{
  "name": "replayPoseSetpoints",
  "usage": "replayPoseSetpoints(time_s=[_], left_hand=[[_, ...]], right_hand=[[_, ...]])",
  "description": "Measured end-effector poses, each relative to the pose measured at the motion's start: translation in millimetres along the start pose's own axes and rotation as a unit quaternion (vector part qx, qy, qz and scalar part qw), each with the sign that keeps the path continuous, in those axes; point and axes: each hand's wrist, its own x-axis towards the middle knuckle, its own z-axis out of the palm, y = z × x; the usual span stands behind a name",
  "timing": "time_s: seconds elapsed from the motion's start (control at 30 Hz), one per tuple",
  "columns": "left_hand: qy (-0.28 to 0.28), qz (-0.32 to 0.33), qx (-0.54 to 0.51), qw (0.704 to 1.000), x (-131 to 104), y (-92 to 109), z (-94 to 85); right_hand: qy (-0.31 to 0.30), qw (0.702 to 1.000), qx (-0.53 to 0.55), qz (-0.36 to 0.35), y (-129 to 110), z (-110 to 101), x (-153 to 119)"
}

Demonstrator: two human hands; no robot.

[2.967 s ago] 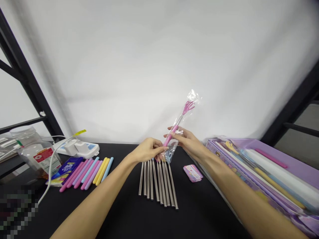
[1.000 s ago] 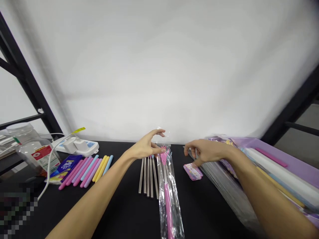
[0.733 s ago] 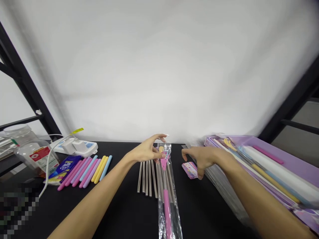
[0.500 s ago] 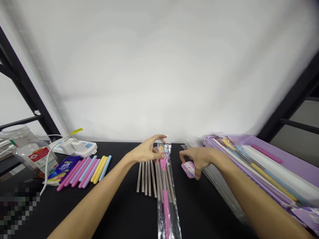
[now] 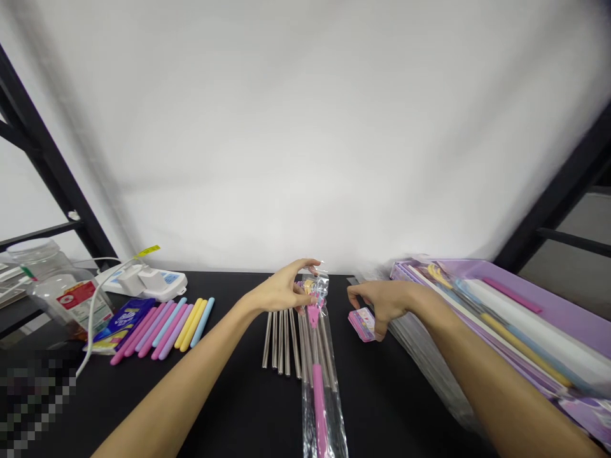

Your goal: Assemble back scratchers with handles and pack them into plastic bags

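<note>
A long clear plastic bag (image 5: 337, 416) lies toward me on the black table, with a pink-handled stick (image 5: 319, 407) inside. At the bag's far end, the stick carries a pink piece (image 5: 313, 315) and small coloured decorations. My left hand (image 5: 286, 287) is curled round the bag's top end, thumb and fingers on the film. To the right, my right hand (image 5: 384, 302) bends over a small stack of pink and purple printed cards (image 5: 363, 324), fingers and thumb at its edges. Several metal rods (image 5: 280, 343) lie beside and under the bag.
Several pink, purple, yellow and blue tubes (image 5: 191, 321) lie left, near a blue packet (image 5: 125, 321), a power strip (image 5: 167, 285) and a clear jar (image 5: 71, 299). On the right are plastic sleeves (image 5: 424, 362) and a purple box (image 5: 506, 286) holding coloured sticks.
My right hand has shifted very slightly right, and the stack of cards shows more of its edge. My left hand keeps its place on the bag.
</note>
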Motion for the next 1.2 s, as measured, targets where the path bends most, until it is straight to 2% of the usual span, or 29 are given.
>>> replayPoseSetpoints(time_s=[0.2,0.43,0.63,0.83,1.0,1.2], left_hand=[[-0.004,-0.017,0.006,1.000,1,-1,2.0],[-0.002,-0.008,0.009,1.000,1,-3,2.6],[0.002,0.002,0.008,1.000,2,-5,3.1],[0.003,0.000,0.005,1.000,3,-7,3.6],[-0.005,-0.004,-0.002,1.000,2,-7,2.9],[-0.006,-0.012,-0.008,1.000,1,-3,3.0]], right_hand=[[0.006,1.000,0.021,-0.015,3,-1,1],[0.004,0.999,0.041,-0.023,6,0,2],[0.032,0.997,0.052,-0.055,13,2,8],[0.021,0.993,0.097,-0.070,12,-2,4],[0.028,0.999,0.031,-0.025,3,-6,-7],[0.009,1.000,0.009,-0.011,0,-1,-1]])
